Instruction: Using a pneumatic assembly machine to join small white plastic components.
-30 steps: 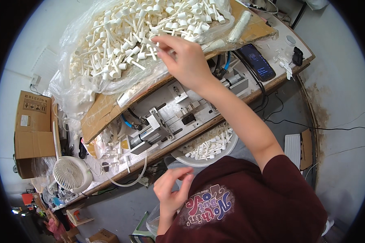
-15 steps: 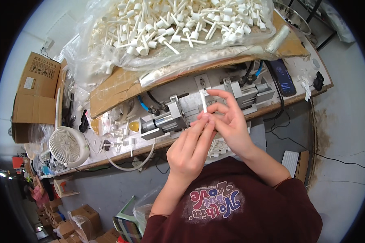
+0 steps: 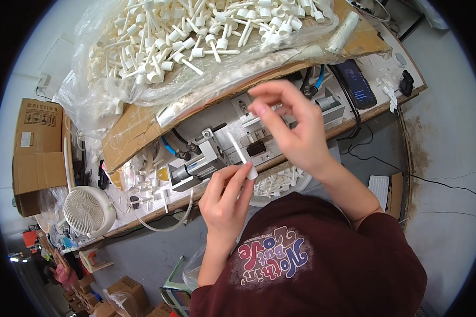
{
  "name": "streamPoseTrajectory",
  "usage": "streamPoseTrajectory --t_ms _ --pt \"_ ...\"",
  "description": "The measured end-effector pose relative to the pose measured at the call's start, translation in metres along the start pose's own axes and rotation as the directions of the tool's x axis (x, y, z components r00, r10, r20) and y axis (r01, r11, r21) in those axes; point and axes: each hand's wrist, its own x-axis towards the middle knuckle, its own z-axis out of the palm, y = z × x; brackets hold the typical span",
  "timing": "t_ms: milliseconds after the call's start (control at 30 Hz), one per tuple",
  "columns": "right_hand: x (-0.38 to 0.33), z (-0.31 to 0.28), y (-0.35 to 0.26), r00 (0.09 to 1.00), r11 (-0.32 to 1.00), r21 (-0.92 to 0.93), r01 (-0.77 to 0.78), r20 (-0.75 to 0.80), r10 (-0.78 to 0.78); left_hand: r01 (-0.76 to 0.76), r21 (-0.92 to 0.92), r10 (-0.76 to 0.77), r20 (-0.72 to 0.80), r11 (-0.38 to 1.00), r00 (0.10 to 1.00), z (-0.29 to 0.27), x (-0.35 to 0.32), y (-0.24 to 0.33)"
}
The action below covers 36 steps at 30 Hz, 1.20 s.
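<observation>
My left hand (image 3: pixel 225 198) pinches a white plastic cap with a long stem (image 3: pixel 237 149) by its cap end, the stem slanting up toward the far left. My right hand (image 3: pixel 299 127) is raised apart from it, fingers bent but spread, with nothing seen between thumb and forefinger. Beneath that hand lies a metal clamping fixture (image 3: pixel 212 153) with a pneumatic cylinder on either side, partly hidden by the hand. Close to my body a round white container (image 3: pixel 303 184) holds several small white plastic pieces (image 3: pixel 274 186).
A clear plastic bag (image 3: pixel 79 100) heaped with white stemmed caps (image 3: pixel 195 37) lies on a cardboard sheet (image 3: pixel 127 132) behind the fixture. A phone (image 3: pixel 356 84) and cables lie right. At left are a white fan (image 3: pixel 87 211), loose white parts and a cardboard box (image 3: pixel 37 142).
My hands have come apart. The left has moved slightly left and nearer with the stemmed cap; the right has let go and lifted away. The view has shifted a little.
</observation>
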Motion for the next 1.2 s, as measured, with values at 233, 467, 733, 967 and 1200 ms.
streamPoseTrajectory --t_ms 233,467,733,967,1200 --pt "0.054 -0.003 0.008 0.950 0.876 -0.404 0.265 -0.046 -0.309 -0.100 0.214 0.089 0.061 0.972 0.994 0.032 -0.012 -0.011" --pt "0.101 0.016 0.000 0.918 0.648 -0.658 0.382 0.192 -0.346 -0.109 0.337 0.078 0.105 0.935 0.991 0.048 -0.015 -0.018" --pt "0.138 0.048 0.008 0.964 0.419 -0.875 0.242 0.266 -0.002 -0.093 0.307 0.049 0.147 0.947 0.988 0.047 -0.009 -0.018" --pt "0.141 0.043 0.029 0.946 0.443 -0.835 0.325 0.288 -0.150 -0.078 0.310 0.037 0.135 0.947 0.990 0.047 -0.007 -0.018" --pt "0.130 0.041 0.039 0.889 0.477 -0.770 0.422 0.251 -0.382 -0.061 0.333 0.008 0.160 0.941 0.987 0.045 -0.004 -0.013"
